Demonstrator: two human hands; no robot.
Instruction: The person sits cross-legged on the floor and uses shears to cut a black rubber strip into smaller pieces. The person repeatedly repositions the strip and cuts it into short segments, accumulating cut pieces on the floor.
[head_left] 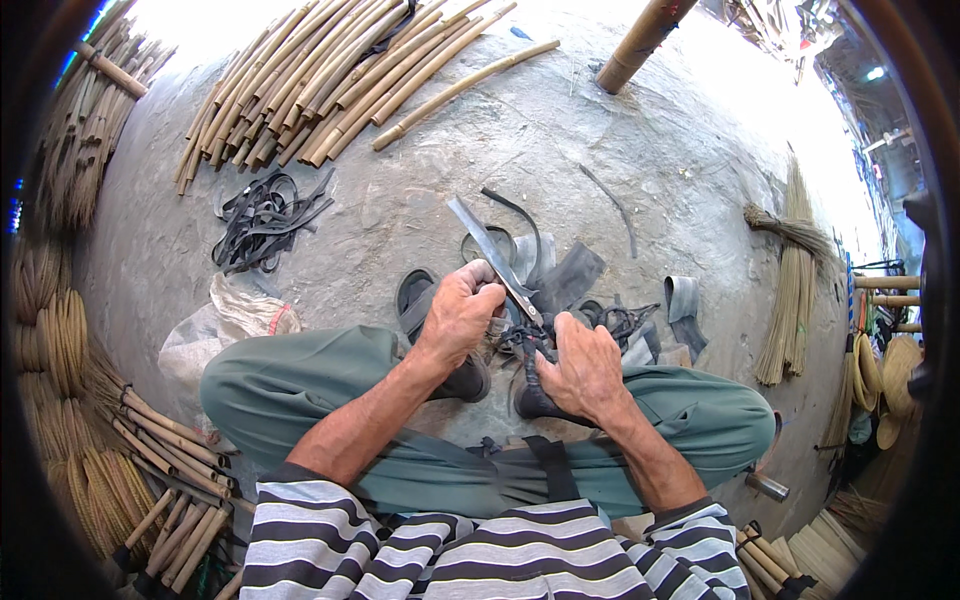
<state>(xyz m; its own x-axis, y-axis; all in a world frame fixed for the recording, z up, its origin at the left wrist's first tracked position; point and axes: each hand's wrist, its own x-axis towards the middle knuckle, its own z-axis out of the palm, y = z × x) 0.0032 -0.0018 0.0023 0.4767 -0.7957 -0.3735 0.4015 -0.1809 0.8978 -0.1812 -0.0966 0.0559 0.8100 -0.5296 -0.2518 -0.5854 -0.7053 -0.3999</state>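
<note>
I sit on a concrete floor with my knees apart in green trousers. My left hand (458,312) is shut on a black rubber strip (528,352) in front of me. My right hand (580,368) grips the handle of a long flat knife (492,252), whose blade points up and away to the left. The blade lies across the rubber between my two hands. More black rubber pieces (570,275) lie just beyond my hands.
A pile of bamboo sticks (330,75) lies at the far left, with a tangle of black rubber strips (262,215) below it. A white sack (225,325) sits by my left knee. Broom bundles (795,290) lie at right, stick bundles (160,450) at lower left, a thick pole (640,42) at top.
</note>
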